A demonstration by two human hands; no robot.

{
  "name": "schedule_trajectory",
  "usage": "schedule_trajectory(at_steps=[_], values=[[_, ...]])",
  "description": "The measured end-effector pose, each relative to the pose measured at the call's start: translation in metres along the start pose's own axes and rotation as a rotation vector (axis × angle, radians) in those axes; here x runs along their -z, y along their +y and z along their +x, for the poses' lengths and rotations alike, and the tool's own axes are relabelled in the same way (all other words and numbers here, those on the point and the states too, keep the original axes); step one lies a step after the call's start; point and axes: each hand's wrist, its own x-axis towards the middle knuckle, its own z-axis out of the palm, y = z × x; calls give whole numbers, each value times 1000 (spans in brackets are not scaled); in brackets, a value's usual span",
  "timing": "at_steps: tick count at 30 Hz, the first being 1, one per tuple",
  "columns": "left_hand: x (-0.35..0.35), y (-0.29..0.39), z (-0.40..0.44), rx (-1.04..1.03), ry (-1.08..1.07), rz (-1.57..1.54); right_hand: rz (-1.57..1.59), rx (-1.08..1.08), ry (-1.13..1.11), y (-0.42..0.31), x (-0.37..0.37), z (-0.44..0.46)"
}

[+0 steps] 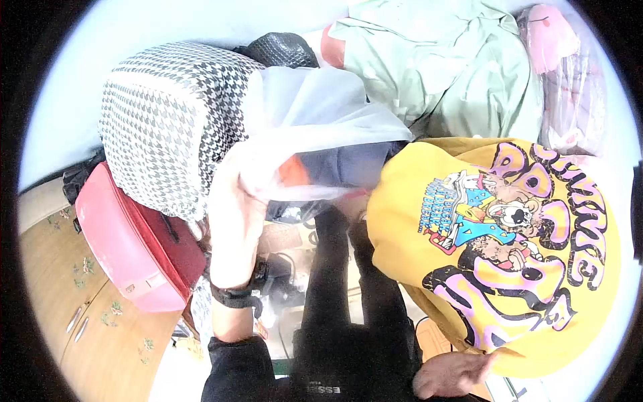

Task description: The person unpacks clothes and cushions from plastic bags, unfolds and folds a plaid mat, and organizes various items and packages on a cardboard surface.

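Observation:
My left hand (240, 197), with a dark band on its wrist, is raised at the centre left and grips the edge of a translucent white bag (301, 110). Dark blue cloth and an orange patch show through and below the bag. Just left of this hand is a black-and-white houndstooth bundle (161, 100). Low on the right, my right hand (452, 374) has its fingers apart, beside the bottom edge of a yellow printed garment (415, 194). Nothing shows in its grasp.
A pink suitcase (127, 241) stands at the left by a wooden cabinet (100, 335). Behind are a black textured bag (281, 50), pale green cloth (429, 60) and a pink plush in clear plastic (552, 40). My legs are below the centre.

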Motion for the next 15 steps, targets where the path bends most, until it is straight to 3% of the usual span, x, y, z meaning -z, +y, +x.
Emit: schedule_trajectory(at_steps=[2, 3, 4, 5, 6, 7, 8, 10, 11, 12, 13, 15], values=[[-9, 16, -15, -20, -17, -73, 352, 80, -586, -22, -6, 0], [-15, 23, -22, -42, -8, -122, 570, -51, -897, -12, -34, 3], [-28, 31, -31, -60, 120, -121, 531, -346, -1028, -13, -63, -11], [-18, 36, -40, -83, 2, -162, 474, -539, -1252, 0, -90, -19], [-28, 41, -53, -159, 130, -6, 557, -689, -1300, 19, -110, -39], [-39, 44, -65, -240, 255, 149, 907, -1076, -1126, 31, -134, -51], [-20, 52, -72, -198, 18, -18, 1027, -1214, -1018, 50, -150, -54], [-31, 49, -97, -248, 276, 93, 1247, -1546, -773, 64, -188, -41], [-34, 46, -108, -276, 368, 173, 1294, -1572, -688, 73, -204, -46], [-22, 53, -112, -167, 301, 120, 1312, -1595, -654, 69, -223, -39], [-25, 50, -116, -224, 249, 145, 1211, -1548, -685, 64, -233, -33], [-28, 47, -112, -236, 438, 174, 1156, -1778, -511, 50, -231, -18]])
